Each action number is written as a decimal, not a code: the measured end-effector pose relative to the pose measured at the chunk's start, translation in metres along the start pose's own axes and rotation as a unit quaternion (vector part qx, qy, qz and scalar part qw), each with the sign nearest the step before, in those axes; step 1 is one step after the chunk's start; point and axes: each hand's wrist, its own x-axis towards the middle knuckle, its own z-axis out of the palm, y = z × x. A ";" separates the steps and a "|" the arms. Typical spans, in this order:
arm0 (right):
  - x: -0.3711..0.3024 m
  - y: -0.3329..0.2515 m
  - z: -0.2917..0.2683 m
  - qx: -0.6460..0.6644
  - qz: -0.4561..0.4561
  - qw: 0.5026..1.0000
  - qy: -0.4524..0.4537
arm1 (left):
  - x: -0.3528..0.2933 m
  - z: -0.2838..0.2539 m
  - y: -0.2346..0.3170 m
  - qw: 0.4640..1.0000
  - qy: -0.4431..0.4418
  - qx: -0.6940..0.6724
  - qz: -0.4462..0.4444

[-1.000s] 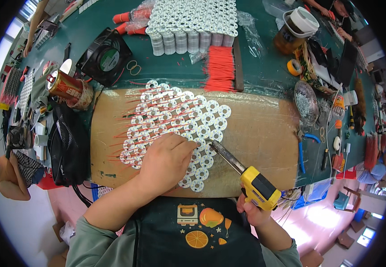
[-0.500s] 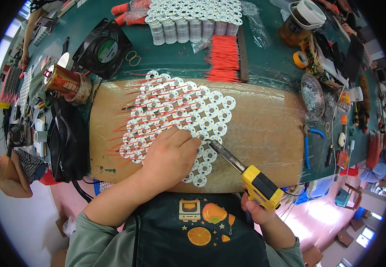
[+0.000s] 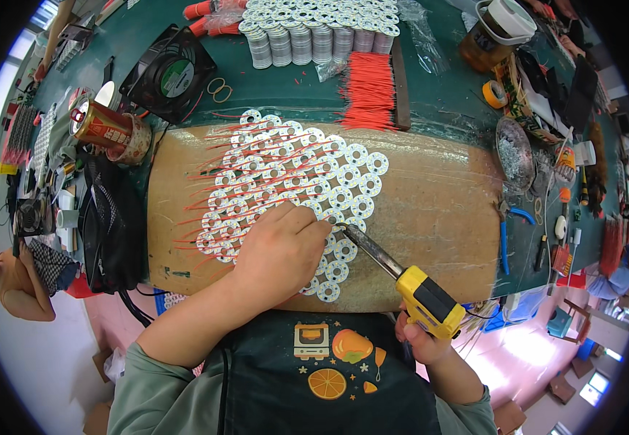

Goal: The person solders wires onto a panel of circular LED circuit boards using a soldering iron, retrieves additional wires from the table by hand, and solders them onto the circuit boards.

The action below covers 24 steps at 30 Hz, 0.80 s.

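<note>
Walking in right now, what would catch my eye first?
Probably the yellow-and-black tool in the right hand, pointing at the white rings on the brown board. Beyond them, on the green table, a bright red bundle of wires stands out, with a black fan farther left.

Just off centre toward 7 o'clock, the left hand (image 3: 282, 254) turns its back to the camera; its fingertips are mostly hidden, as are some of the white discs (image 3: 343, 197) beneath it. Toward 5 o'clock, the yellow tool (image 3: 430, 301) covers part of the right hand (image 3: 423, 344), and whether its dark tip touches a disc is too small to tell. The upper edge crops the stacked discs (image 3: 321, 43) at 12 o'clock. At 2 o'clock a co-worker's arm (image 3: 572, 47) blurs into the dark rim. Both green sleeves (image 3: 151, 399) run off below, near 7 and 5 o'clock.
</note>
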 end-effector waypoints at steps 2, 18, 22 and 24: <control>-0.001 0.002 -0.001 -0.007 0.008 1.000 -0.001 | -0.001 0.000 0.000 1.000 -0.001 0.001 -0.001; 0.002 -0.009 0.003 0.057 0.005 0.998 0.010 | -0.001 0.000 0.001 1.000 -0.003 0.001 -0.007; 0.006 -0.015 0.006 0.112 0.012 0.994 0.010 | 0.000 0.000 0.000 1.000 -0.001 0.002 -0.007; 0.007 -0.018 0.009 0.125 0.024 0.992 0.023 | 0.000 0.000 0.001 1.000 0.000 0.001 -0.008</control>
